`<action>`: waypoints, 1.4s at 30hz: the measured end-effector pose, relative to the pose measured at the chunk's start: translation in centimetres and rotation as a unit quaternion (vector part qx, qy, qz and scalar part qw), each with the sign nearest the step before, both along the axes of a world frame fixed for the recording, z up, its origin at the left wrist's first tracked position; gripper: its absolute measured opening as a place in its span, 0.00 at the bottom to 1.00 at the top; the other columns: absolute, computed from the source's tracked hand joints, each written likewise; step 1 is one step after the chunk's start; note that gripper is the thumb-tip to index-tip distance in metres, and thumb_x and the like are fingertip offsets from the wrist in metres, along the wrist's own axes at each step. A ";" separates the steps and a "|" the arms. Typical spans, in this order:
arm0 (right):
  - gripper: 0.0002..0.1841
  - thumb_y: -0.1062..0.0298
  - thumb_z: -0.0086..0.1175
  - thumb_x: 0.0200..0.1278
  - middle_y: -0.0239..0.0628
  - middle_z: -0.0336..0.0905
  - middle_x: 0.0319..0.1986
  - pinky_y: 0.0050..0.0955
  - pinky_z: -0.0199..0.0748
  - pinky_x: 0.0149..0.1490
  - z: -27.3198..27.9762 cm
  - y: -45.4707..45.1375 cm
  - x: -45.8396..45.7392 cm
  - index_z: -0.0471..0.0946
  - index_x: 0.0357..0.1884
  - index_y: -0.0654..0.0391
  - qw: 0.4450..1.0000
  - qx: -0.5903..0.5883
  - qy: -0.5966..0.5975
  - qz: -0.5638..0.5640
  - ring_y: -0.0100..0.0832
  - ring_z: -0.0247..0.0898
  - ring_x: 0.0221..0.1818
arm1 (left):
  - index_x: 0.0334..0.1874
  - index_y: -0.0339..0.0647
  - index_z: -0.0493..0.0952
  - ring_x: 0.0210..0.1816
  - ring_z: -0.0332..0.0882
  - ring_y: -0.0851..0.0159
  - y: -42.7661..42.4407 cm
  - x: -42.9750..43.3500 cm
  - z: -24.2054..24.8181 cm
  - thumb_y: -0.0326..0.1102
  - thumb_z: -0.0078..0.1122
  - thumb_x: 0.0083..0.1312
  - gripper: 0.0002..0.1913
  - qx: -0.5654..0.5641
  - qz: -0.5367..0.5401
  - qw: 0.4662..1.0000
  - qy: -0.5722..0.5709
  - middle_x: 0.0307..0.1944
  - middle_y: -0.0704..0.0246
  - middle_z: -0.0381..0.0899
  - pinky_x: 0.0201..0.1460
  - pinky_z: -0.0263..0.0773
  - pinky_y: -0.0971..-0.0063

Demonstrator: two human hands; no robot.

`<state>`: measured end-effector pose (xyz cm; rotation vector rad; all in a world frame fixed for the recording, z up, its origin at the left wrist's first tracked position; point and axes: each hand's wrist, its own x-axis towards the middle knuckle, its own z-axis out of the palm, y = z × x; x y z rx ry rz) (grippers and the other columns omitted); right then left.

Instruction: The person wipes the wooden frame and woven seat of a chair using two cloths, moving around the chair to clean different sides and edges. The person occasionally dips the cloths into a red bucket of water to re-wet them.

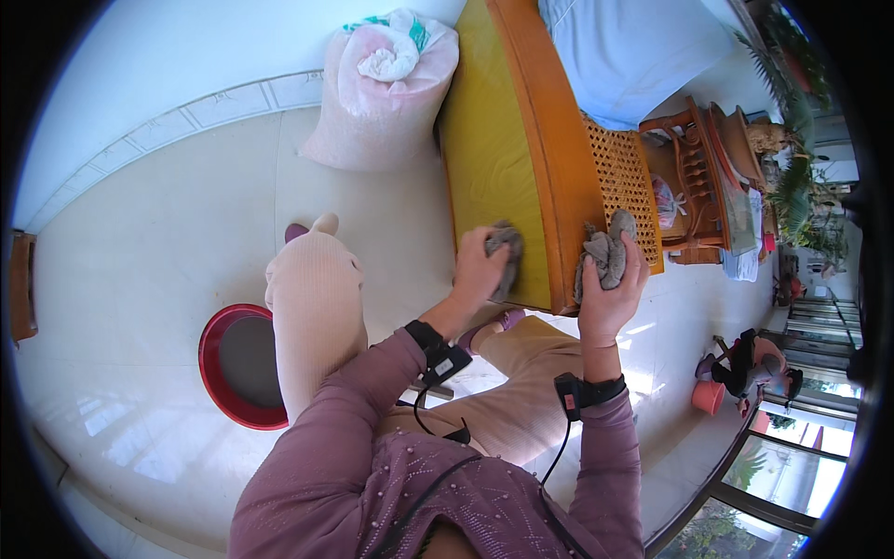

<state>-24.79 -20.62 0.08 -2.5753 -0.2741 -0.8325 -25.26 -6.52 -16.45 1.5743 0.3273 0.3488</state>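
Note:
My left hand [478, 269] presses a grey cloth [508, 258] against the yellow-green side panel [492, 133] of a wooden piece of furniture. Bunched in my right hand [614, 300] is another grey cloth [606, 255], at the orange-brown wooden edge [552, 140] beside a woven cane surface [618, 175]. Whether the two cloths are one piece cannot be seen. Both wrists wear black straps with small boxes and cables. To the left of my knee stands a red basin [209, 377] holding murky grey water [248, 360].
A large tied white sack [384, 112] leans by the wall next to the panel. Light blue cloth [628, 56] drapes over the furniture. Further right are a carved wooden chair [691, 175], potted plants [796, 189], and a person [758, 363] beside a pink bucket [708, 397].

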 end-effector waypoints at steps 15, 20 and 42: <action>0.37 0.77 0.67 0.44 0.53 0.69 0.58 0.47 0.64 0.67 0.1 -0.7 -0.7 0.72 0.64 0.59 0.998 0.020 0.051 0.015 0.55 0.66 0.60 | 0.54 0.38 0.76 0.57 0.71 0.43 6.6 19.5 -3.1 0.33 0.63 0.65 0.16 0.081 0.183 0.977 -0.065 0.53 0.51 0.76 0.61 0.66 0.55; 0.38 0.78 0.60 0.45 0.51 0.66 0.60 0.47 0.58 0.70 0.4 -1.1 -1.2 0.69 0.65 0.60 0.996 0.000 0.081 0.022 0.51 0.64 0.64 | 0.60 0.32 0.74 0.59 0.72 0.37 9.8 24.0 -16.1 0.45 0.56 0.71 0.24 0.000 0.095 0.991 0.093 0.57 0.45 0.76 0.62 0.69 0.53; 0.32 0.66 0.72 0.44 0.47 0.75 0.55 0.42 0.74 0.57 0.5 0.2 -0.5 0.79 0.57 0.49 0.998 0.050 -0.047 -0.001 0.51 0.74 0.53 | 0.59 0.31 0.71 0.47 0.79 0.61 3.1 4.6 -0.7 0.35 0.53 0.72 0.17 -0.202 -0.069 0.973 0.085 0.48 0.59 0.79 0.51 0.75 0.68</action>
